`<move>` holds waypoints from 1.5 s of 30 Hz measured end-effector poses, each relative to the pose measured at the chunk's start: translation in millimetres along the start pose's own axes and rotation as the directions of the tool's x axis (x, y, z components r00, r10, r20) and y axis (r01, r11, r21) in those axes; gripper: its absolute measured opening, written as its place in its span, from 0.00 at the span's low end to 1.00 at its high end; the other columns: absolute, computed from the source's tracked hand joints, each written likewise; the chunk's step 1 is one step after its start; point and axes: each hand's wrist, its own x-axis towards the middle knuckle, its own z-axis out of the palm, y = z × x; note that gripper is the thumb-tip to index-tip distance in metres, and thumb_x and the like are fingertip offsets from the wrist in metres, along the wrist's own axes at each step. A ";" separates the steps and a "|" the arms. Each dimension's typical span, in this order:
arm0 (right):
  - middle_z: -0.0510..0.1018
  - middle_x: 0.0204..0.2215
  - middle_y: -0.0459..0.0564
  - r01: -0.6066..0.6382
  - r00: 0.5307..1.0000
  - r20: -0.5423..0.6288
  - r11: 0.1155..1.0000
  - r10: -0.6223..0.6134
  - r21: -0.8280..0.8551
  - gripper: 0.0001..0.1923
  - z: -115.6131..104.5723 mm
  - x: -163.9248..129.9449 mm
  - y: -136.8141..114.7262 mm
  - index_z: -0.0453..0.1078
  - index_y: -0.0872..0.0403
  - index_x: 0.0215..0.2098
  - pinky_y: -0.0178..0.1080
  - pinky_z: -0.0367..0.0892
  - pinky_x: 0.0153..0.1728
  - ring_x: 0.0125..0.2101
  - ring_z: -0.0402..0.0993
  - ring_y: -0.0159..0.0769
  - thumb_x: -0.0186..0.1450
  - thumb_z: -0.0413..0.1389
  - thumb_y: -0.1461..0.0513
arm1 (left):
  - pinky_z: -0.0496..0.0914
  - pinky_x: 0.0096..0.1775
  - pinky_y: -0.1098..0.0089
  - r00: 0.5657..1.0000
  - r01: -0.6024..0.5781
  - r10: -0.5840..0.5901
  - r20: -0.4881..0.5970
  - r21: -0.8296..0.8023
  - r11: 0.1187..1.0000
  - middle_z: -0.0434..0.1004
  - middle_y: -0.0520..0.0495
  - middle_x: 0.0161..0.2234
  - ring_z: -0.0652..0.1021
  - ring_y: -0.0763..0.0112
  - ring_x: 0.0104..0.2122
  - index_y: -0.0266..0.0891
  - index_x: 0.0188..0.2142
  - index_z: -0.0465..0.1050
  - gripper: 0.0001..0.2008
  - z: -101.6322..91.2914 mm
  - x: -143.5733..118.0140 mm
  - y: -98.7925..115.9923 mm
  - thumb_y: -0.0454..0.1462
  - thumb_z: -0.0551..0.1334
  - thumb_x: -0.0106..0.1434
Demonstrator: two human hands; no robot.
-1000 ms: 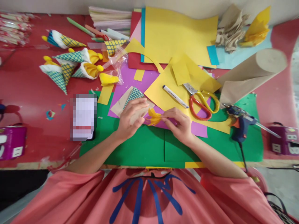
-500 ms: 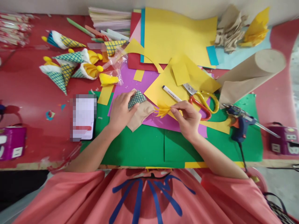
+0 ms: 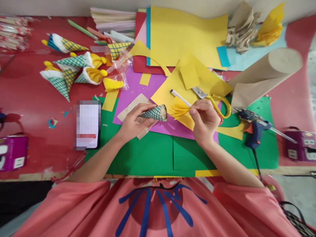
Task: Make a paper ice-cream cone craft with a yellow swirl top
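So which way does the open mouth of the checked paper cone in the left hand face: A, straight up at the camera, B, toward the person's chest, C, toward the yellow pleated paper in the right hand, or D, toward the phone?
C: the blue-checked paper cone in the left hand lies sideways, its open mouth turned to the yellow pleated paper fan pinched by the right hand.

I cannot read the phone (image 3: 87, 124); its screen is blurred. My right hand (image 3: 204, 121) covers the scissors (image 3: 217, 102) handles and part of the marker (image 3: 179, 97). The purple box (image 3: 11, 153) is cut off by the left edge.
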 end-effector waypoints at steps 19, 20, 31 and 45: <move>0.74 0.21 0.39 -0.115 0.990 -0.063 0.975 0.129 0.190 0.02 2.9 -0.1 3.8 0.71 0.48 0.34 0.34 0.72 0.23 0.21 0.74 0.27 0.65 0.59 0.59 | 0.74 0.43 0.67 0.944 0.315 -0.314 0.104 -0.579 0.752 0.77 0.47 0.44 0.78 0.66 0.44 0.44 0.46 0.71 0.24 7.9 -0.6 0.3 0.46 0.72 0.51; 0.74 0.21 0.39 -0.117 0.990 -0.061 0.977 0.129 0.179 0.02 3.0 -0.6 3.8 0.71 0.48 0.34 0.34 0.72 0.23 0.21 0.74 0.27 0.65 0.58 0.59 | 0.74 0.42 0.68 0.947 0.307 -0.302 0.105 -0.560 0.769 0.76 0.48 0.45 0.77 0.67 0.43 0.45 0.47 0.70 0.25 7.9 -1.8 -1.3 0.45 0.72 0.51; 0.73 0.43 0.51 0.262 0.943 0.273 0.931 -0.191 -0.255 0.09 -9.7 4.0 -5.0 0.71 0.47 0.41 0.51 0.70 0.47 0.46 0.71 0.43 0.67 0.51 0.56 | 0.75 0.42 0.68 0.940 0.314 -0.255 0.225 -0.286 0.905 0.76 0.43 0.46 0.78 0.63 0.45 0.41 0.52 0.67 0.25 8.9 -3.3 9.5 0.46 0.67 0.58; 0.53 0.67 0.50 0.393 0.733 0.651 0.904 -0.197 -0.170 0.18 -1.1 -9.3 -8.1 0.69 0.49 0.49 0.59 0.54 0.63 0.66 0.51 0.51 0.69 0.45 0.51 | 0.71 0.51 0.66 0.879 0.274 -0.242 0.410 -0.020 0.962 0.70 0.41 0.56 0.74 0.62 0.53 0.39 0.60 0.59 0.24 7.0 -8.0 13.2 0.42 0.58 0.66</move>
